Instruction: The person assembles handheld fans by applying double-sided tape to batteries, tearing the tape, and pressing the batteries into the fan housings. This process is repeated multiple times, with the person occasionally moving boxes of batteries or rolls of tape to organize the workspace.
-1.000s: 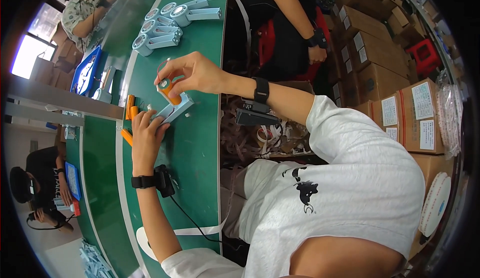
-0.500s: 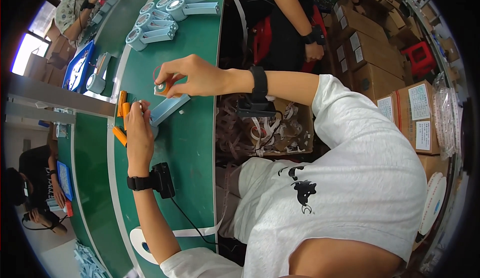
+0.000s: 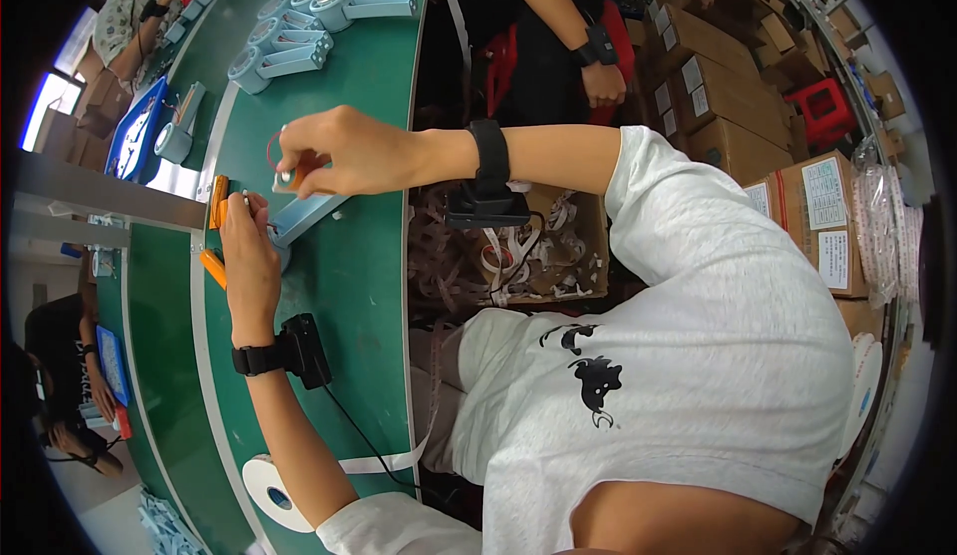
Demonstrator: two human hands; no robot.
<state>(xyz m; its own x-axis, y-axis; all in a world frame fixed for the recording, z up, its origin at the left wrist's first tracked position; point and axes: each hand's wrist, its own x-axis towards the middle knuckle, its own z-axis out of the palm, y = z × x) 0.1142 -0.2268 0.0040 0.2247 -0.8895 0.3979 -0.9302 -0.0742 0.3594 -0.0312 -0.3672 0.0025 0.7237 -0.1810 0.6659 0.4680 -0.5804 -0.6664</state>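
My right hand (image 3: 334, 151) is closed in a pinch around an orange battery cell (image 3: 289, 178) with a pale metal end. A thin red wire (image 3: 270, 146) loops up from it. Just below and to the left, my left hand (image 3: 252, 271) has its thumb and fingers pressed together; a tiny pale tip shows at them, but what they hold is mostly hidden. Beneath both hands lies a light blue handle-shaped housing (image 3: 307, 218), partly covered by the left hand. Orange battery cells (image 3: 213, 268) lie on the green table beside the left hand.
Several light blue round-headed housings (image 3: 331, 6) stand farther up the table (image 3: 359, 286). A white tape roll (image 3: 269, 490) lies by my left forearm. A box of scraps (image 3: 558, 246) sits beside the table edge. A co-worker's hand (image 3: 603, 84) is at upper right.
The whole view has shifted slightly, moving the scene left. Both hands keep their pinched poses close together over the blue housing, and the cell stays in my right hand.
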